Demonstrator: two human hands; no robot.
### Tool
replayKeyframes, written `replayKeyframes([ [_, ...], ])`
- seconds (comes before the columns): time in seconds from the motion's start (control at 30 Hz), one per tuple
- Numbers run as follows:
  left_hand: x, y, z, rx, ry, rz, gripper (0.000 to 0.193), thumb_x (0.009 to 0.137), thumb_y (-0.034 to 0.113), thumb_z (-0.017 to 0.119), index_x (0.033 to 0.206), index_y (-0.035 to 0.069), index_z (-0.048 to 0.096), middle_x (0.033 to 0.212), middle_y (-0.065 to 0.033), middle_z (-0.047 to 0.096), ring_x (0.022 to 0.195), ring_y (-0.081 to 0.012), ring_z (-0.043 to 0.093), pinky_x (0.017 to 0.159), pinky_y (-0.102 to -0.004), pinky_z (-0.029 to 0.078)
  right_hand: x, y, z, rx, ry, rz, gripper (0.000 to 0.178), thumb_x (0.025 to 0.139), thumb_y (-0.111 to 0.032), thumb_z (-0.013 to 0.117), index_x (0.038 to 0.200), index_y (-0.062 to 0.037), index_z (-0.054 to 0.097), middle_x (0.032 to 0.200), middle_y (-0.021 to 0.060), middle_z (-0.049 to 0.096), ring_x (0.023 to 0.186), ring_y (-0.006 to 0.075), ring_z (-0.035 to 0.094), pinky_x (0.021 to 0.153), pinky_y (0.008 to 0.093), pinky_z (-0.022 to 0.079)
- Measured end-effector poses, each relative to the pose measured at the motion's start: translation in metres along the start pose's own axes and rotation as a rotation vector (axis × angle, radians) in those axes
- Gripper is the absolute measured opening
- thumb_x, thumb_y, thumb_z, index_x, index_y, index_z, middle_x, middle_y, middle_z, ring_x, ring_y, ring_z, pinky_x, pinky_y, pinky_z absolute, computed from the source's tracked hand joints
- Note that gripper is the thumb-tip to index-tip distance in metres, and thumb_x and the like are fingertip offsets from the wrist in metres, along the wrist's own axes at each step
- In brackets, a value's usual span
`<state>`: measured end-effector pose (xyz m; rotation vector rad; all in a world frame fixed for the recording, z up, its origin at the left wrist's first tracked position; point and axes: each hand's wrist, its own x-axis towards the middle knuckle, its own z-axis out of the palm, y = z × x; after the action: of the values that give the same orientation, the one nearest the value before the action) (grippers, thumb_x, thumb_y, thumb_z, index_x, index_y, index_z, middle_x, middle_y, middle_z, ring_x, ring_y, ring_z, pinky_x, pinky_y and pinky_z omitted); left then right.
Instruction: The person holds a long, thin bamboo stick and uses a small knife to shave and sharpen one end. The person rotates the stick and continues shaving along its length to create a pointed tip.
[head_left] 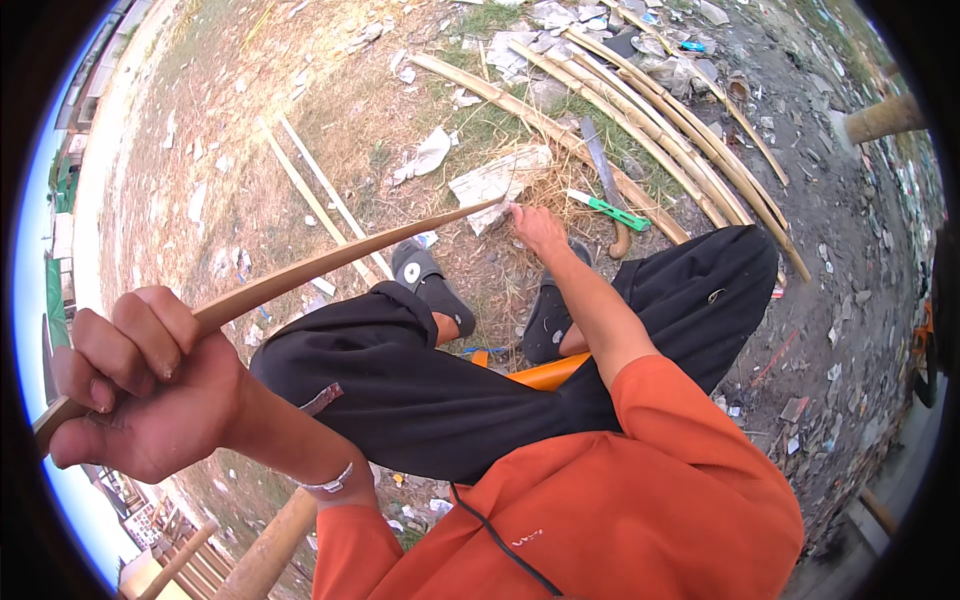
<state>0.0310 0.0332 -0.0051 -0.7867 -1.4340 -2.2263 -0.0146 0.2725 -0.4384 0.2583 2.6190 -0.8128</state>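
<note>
A long split bamboo strip (330, 262) slants across in front of me, from the lower left toward my feet. My left hand (150, 385) is raised at the left, fingers wrapped round the strip's near end. At its far, narrow tip my right hand (541, 232) is closed, fingertips pinched against the end. Just right of that hand lies a green utility knife (612, 211) on the ground. Beside the knife rests a long-bladed tool (598, 160) with a curved wooden handle. A crumpled whitish sheet (495, 185) lies beyond my right fingertips.
Several split bamboo lengths (660, 135) lie at the far right. Two thin strips (318, 196) are on the dry grass at left. My feet, in dark shoes (432, 285), flank an orange object (548, 375). Wooden poles (885, 118) stand at the right and lower left; litter covers the ground.
</note>
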Motion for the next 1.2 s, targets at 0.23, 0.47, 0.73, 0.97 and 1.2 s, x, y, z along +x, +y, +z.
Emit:
replayKeyframes([
  [0.23,0.005,-0.001,-0.005,0.007,-0.024,-0.009,0.040,0.087,0.048,0.054,0.070,0.017,0.035,0.058,0.0040,0.029,0.045,-0.0081,0.026,0.043,-0.0242,0.021,0.013,0.012,-0.004,-0.033,-0.082,0.046,0.062,0.095,-0.047,0.028,0.096,0.0035,0.063,0.094,0.0288,0.062,0.094,0.0427,0.060,0.084,0.0483,0.047],
  [0.47,0.013,-0.006,-0.008,-0.117,-0.121,-0.037,0.045,0.084,0.050,0.058,0.064,0.017,0.035,0.055,0.0052,0.027,0.041,-0.0068,0.023,0.041,-0.0243,0.017,-0.054,-0.067,-0.098,0.341,0.007,-0.124,0.060,0.096,-0.045,0.031,0.082,0.0052,0.061,0.078,0.0299,0.060,0.079,0.0458,0.058,0.074,0.0500,0.044],
  [0.73,0.006,-0.006,-0.007,-0.260,-0.269,-0.072,0.049,0.080,0.058,0.059,0.064,0.018,0.036,0.054,0.0056,0.027,0.043,-0.0069,0.022,0.043,-0.0246,0.018,-0.129,-0.092,-0.096,0.455,0.054,-0.244,0.050,0.096,-0.038,0.038,0.075,0.0031,0.057,0.067,0.0295,0.055,0.068,0.0483,0.054,0.064,0.0523,0.042],
  [0.97,0.006,-0.003,-0.014,-0.105,-0.117,0.014,0.050,0.083,0.061,0.053,0.068,0.016,0.037,0.056,0.0038,0.030,0.042,-0.0081,0.024,0.040,-0.0239,0.018,-0.123,-0.095,-0.079,0.302,0.170,-0.159,0.049,0.095,-0.039,0.039,0.076,0.0013,0.058,0.068,0.0299,0.057,0.070,0.0487,0.057,0.064,0.0545,0.044],
  [1.2,0.005,-0.006,-0.001,-0.111,-0.173,0.004,0.050,0.084,0.061,0.051,0.068,0.016,0.034,0.057,0.0035,0.028,0.043,-0.0080,0.024,0.042,-0.0245,0.019,-0.111,-0.056,-0.054,0.288,0.107,-0.078,0.055,0.096,-0.043,0.033,0.083,0.0034,0.060,0.075,0.0309,0.059,0.073,0.0482,0.057,0.069,0.0537,0.044],
])
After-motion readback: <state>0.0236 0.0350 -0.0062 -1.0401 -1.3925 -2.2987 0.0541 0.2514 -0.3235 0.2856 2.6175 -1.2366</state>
